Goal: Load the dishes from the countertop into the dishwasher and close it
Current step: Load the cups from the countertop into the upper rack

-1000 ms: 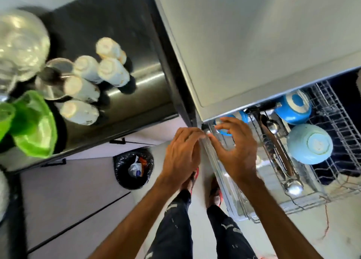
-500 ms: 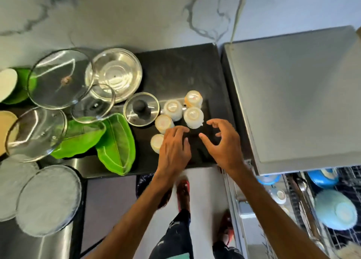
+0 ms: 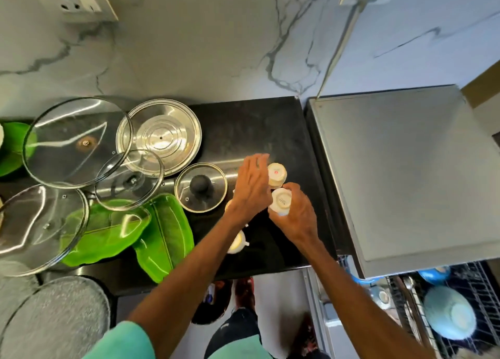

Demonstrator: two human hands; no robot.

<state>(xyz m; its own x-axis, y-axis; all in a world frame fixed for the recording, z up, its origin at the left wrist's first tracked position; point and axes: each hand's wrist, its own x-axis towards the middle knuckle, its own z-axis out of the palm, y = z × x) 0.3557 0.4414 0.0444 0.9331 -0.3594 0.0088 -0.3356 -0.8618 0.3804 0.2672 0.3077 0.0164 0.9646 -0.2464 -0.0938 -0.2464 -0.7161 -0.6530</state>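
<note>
Right, counting along the black countertop: four glass lids, namely a large glass lid at the back, a mid-sized glass lid overlapping it, a small knobbed lid, and another big glass lid at the left edge. One steel lid sits behind them, and two green leaf-shaped plates lie beneath and beside the lids. Cream cups, upside down: four that I can make out.

Both arms reach forward over the counter. The right hand has its fingers wrapped around one inverted cup, base facing up, gripped firmly. The left hand is spread flat, fingers extended, hovering over or against a second cup just behind the first; whether it actually grips that cup is hard to tell, since the palm faces away. Two more cups are mostly hidden under the left forearm: one cup peeks out near the counter's front, and only a sliver of another shows by the wrist.

At right, the dishwasher stands with its rack pulled out at the bottom corner, cut off by the frame. Three blue bowls show there: one large pale bowl and two darker ones partly tucked beneath the machine's top. A grey textured plate is cropped at the lower left.
</note>
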